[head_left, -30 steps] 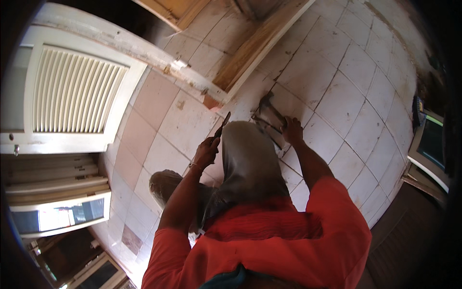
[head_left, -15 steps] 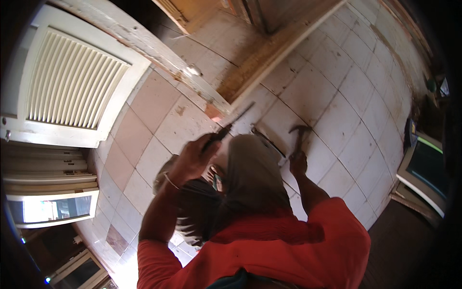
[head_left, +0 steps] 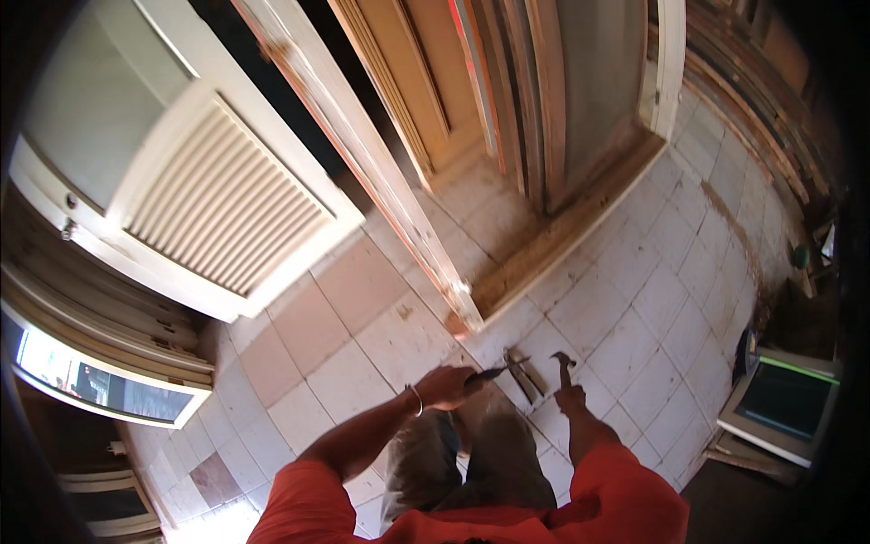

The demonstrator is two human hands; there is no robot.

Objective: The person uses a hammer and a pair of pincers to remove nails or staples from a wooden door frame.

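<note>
My left hand (head_left: pixel 444 388) is closed round a dark-handled chisel (head_left: pixel 488 374), its narrow blade pointing right, above my bent knees. To the right, my right hand (head_left: pixel 570 399) grips the handle of a claw hammer (head_left: pixel 564 366), head up and away from me. The hammer and the chisel are apart. Between the two hands, on the floor tiles, lies a long slim tool (head_left: pixel 524 376); its exact kind I cannot make out. Just beyond the chisel is the foot of a worn white door frame (head_left: pixel 467 308).
A white louvred door (head_left: pixel 227 199) stands at the left. Ahead, a brown wooden sill (head_left: pixel 580 240) runs right from the post, with door panels (head_left: pixel 535 100) leaning behind it. A framed pane (head_left: pixel 784 403) rests at the right. Dirty pale tiles (head_left: pixel 625 317) cover the floor.
My view has tipped up, showing more of the doors and panels. The left hand has come lower and farther right over the knees, with the chisel now pointing right. Both hands keep their tools.
</note>
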